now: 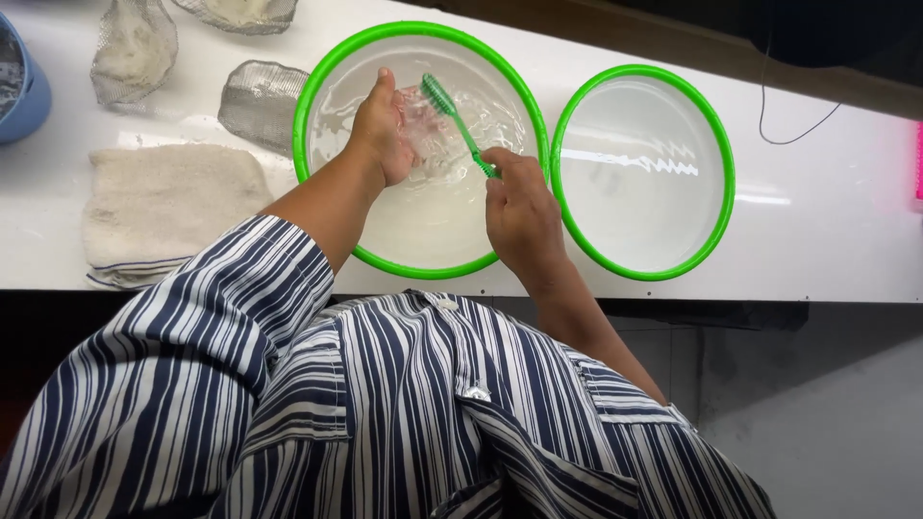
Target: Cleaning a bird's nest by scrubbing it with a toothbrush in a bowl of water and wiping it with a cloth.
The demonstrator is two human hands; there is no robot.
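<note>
Gripped in the right hand [522, 213]: green plastic toothbrush [457, 123], fingers closed on its handle, bristle head resting on a small pale translucent object [423, 130]. Left hand [383, 130] cups that object over the water in the left green-rimmed white basin [327, 77]. Basins: two, second [716, 173] just beside. Mesh pouches: three [261, 101]. Folded beige towel [168, 207]: one.

Left hand [385, 130] in green-rimmed basin [327, 86], right hand [519, 207] gripping green brush [457, 120] (bristles down)

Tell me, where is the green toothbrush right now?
In the head view, the green toothbrush is in the right hand, over the left green-rimmed bowl, beside the left hand.
</note>
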